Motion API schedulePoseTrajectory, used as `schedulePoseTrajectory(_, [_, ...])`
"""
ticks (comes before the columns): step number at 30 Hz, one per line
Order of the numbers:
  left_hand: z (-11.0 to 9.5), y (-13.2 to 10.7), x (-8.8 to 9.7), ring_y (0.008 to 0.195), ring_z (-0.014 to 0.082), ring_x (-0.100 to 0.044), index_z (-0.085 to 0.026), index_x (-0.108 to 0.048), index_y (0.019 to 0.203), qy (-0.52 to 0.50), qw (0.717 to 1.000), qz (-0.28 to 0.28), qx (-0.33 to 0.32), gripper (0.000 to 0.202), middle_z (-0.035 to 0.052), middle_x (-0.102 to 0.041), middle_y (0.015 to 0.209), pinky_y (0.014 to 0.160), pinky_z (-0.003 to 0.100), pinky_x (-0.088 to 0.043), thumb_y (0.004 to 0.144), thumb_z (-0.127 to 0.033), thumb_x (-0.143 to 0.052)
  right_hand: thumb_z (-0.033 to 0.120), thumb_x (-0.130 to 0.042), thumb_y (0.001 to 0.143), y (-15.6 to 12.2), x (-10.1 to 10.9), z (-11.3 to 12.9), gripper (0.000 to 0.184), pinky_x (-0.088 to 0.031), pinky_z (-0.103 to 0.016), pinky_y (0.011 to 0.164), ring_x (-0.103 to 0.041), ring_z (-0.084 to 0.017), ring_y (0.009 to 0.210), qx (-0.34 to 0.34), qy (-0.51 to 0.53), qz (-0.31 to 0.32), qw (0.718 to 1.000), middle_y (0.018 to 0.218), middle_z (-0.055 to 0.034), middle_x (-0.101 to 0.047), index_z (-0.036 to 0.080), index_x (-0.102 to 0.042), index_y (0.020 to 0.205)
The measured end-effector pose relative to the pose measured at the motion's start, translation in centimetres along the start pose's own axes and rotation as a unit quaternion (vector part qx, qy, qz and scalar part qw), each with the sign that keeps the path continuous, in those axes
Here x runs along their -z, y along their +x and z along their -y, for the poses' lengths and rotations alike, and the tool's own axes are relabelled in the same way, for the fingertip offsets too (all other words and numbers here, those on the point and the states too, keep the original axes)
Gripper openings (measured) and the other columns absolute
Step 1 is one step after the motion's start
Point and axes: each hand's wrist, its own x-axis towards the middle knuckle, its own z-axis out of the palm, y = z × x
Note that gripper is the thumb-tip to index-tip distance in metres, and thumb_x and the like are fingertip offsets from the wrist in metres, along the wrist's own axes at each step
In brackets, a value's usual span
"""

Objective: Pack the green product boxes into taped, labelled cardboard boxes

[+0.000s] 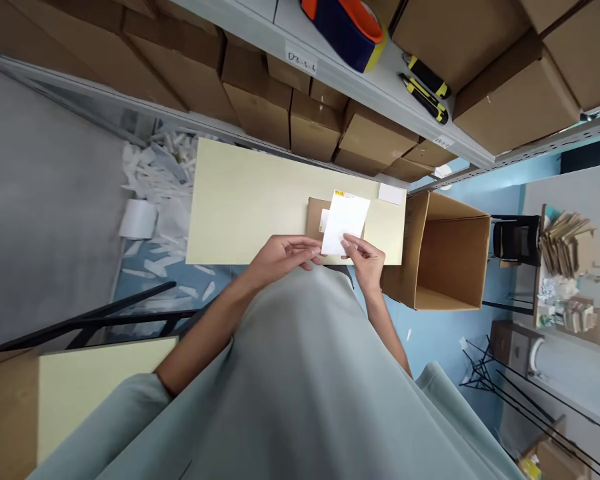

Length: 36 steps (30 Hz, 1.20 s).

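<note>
and here's the white card, held at an angle over the near edge of the table, its lower edge close to the rim and the wearer's shirt right up behind. the right hand has it pinched at the lower right, thumb on top, the other fingers curled in. over comes the left hand, loosely spread, fingers long and half bent, fingertips right by the lower left corner; whether they touch it, i can't tell from here.

the card itself: a tall, flat rectangle, crisp-edged, mostly plain white, a small yellow mark in the top left corner with tiny print beside it, too small to read. partly covered by it, a brown cardboard box shows, a white label on top.

plenty of pale tabletop running off to the left, a shorter strip to the right, where a small white slip lies by the far corner. hard against that right end, an open carton. along the far side, the metal shelf with its boxes hems things in.
</note>
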Motion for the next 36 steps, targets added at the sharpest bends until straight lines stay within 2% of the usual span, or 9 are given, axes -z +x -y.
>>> schedulePoseTrajectory(5, [0.1,-1.9,-0.2,0.087,0.0306,-0.085,-0.021,-0.085,0.094,0.005,1.0,-0.028,-0.011,0.056,0.0131,-0.088,0.099,0.067,0.037,-0.07,0.077,-0.075,-0.09,0.067,-0.089,0.087,-0.7,-1.1,1.6,0.048,-0.076,-0.039,0.074,-0.07,-0.016,0.07,0.019,-0.019,-0.016,1.0,0.093,-0.0012,-0.085,0.026,-0.093,0.112])
schedulePoseTrajectory(9, [0.0,-1.9,-0.2,0.083,0.0292,-0.084,-0.022,-0.082,0.091,0.014,0.998,-0.048,-0.031,0.052,0.0116,-0.087,0.093,0.063,0.035,-0.069,0.08,-0.073,-0.087,0.067,-0.09,0.087,-0.8,-1.4,2.1,0.048,-0.075,-0.039,0.075,-0.069,-0.017,0.072,0.023,-0.025,-0.016,0.999,0.09,0.0,-0.083,0.027,-0.093,0.112])
schedulePoseTrajectory(15, [0.3,-1.5,0.1,0.08,0.0281,-0.083,-0.021,-0.079,0.089,0.018,0.997,-0.054,-0.046,0.048,0.011,-0.085,0.089,0.059,0.034,-0.067,0.081,-0.068,-0.085,0.066,-0.084,0.095,-0.6,-1.7,1.6,0.047,-0.074,-0.039,0.08,-0.072,-0.018,0.082,0.036,-0.042,0.007,0.998,0.1,-0.0021,-0.085,0.026,-0.09,0.119])
schedulePoseTrajectory(17, [0.5,-1.5,0.2,0.081,0.0277,-0.083,-0.021,-0.078,0.088,0.023,0.996,-0.057,-0.057,0.045,0.0102,-0.084,0.087,0.06,0.033,-0.067,0.083,-0.065,-0.084,0.066,-0.083,0.096,-0.5,-1.9,1.3,0.047,-0.074,-0.039,0.086,-0.077,-0.021,0.095,0.036,-0.045,0.027,0.998,0.107,-0.0039,-0.085,0.026,-0.089,0.121])
schedulePoseTrajectory(19, [0.7,-1.4,0.3,0.082,0.0272,-0.083,-0.022,-0.077,0.088,0.036,0.994,-0.065,-0.074,0.041,0.0089,-0.083,0.086,0.062,0.033,-0.067,0.085,-0.063,-0.081,0.065,-0.083,0.097,-0.6,-2.3,1.1,0.046,-0.071,-0.043,0.103,-0.077,-0.025,0.122,0.047,-0.066,0.048,0.996,0.128,-0.0073,-0.083,0.027,-0.087,0.124])
schedulePoseTrajectory(22, [0.8,-1.3,0.5,0.083,0.0242,-0.081,-0.023,-0.076,0.089,0.087,0.987,-0.084,-0.11,0.033,0.0066,-0.081,0.089,0.069,0.033,-0.069,0.09,-0.056,-0.076,0.058,-0.081,0.102,-1.2,-2.6,1.2,0.035,-0.051,-0.056,0.132,-0.054,-0.031,0.162,0.086,-0.129,0.046,0.987,0.161,-0.0079,-0.068,0.03,-0.087,0.122])
schedulePoseTrajectory(24, [0.6,-1.4,0.5,0.083,0.0213,-0.079,-0.024,-0.077,0.088,0.135,0.976,-0.097,-0.141,0.028,0.0051,-0.08,0.092,0.074,0.031,-0.07,0.091,-0.051,-0.073,0.052,-0.079,0.105,-1.9,-2.7,1.7,0.025,-0.039,-0.061,0.14,-0.042,-0.032,0.171,0.112,-0.16,0.046,0.98,0.167,-0.0054,-0.063,0.031,-0.088,0.116])
schedulePoseTrajectory(31, [0.1,-1.8,0.0,0.079,0.0164,-0.072,-0.026,-0.077,0.086,0.211,0.945,-0.103,-0.226,0.018,0.0009,-0.076,0.088,0.076,0.028,-0.07,0.092,-0.038,-0.066,0.038,-0.082,0.103,-3.7,-3.3,3.1,0.009,-0.036,-0.064,0.14,-0.037,-0.033,0.174,0.153,-0.17,0.061,0.972,0.166,-0.0032,-0.065,0.031,-0.087,0.101])
schedulePoseTrajectory(36, [0.8,-1.8,-0.1,0.079,0.0151,-0.07,-0.025,-0.076,0.084,0.209,0.944,-0.101,-0.235,0.013,0.0004,-0.074,0.088,0.076,0.026,-0.069,0.089,-0.031,-0.064,0.031,-0.075,0.104,-3.7,-3.6,2.6,0.013,-0.044,-0.058,0.134,-0.052,-0.031,0.161,0.147,-0.161,0.039,0.975,0.146,-0.0066,-0.077,0.029,-0.083,0.094])
